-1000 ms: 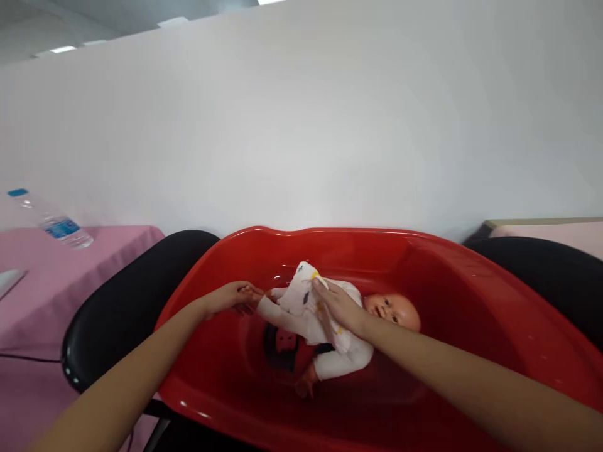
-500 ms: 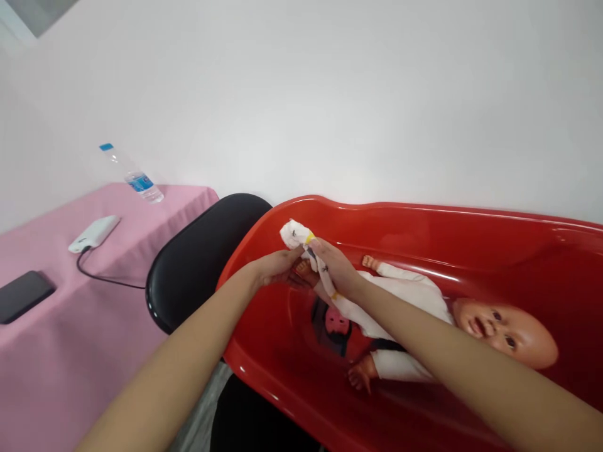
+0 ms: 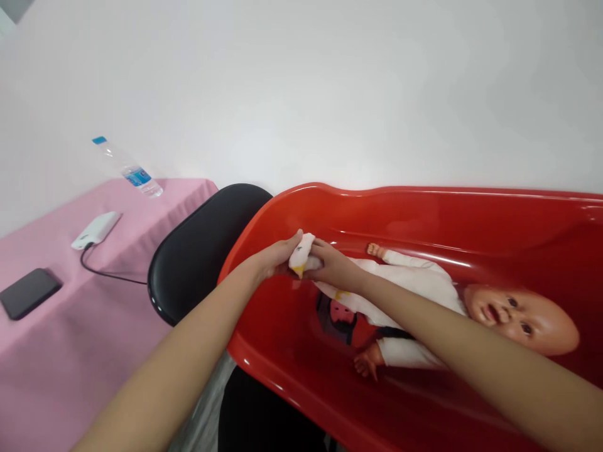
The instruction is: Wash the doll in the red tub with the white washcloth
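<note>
White yellow-marked cloth (image 3: 302,252) gripped between left hand (image 3: 277,256) and right hand (image 3: 336,267), inside left end of red plastic tub (image 3: 494,223).
White-clad plastic doll (image 3: 419,280) lies along tub, head toward its right end; right hand nearer.

Left hand (image 3: 274,258) close beside right hand (image 3: 333,265)

Doll (image 3: 428,281) in tub (image 3: 282,351), bottle (image 3: 134,174) and phone (image 3: 31,293) on table (image 3: 129,251) at left.
</note>
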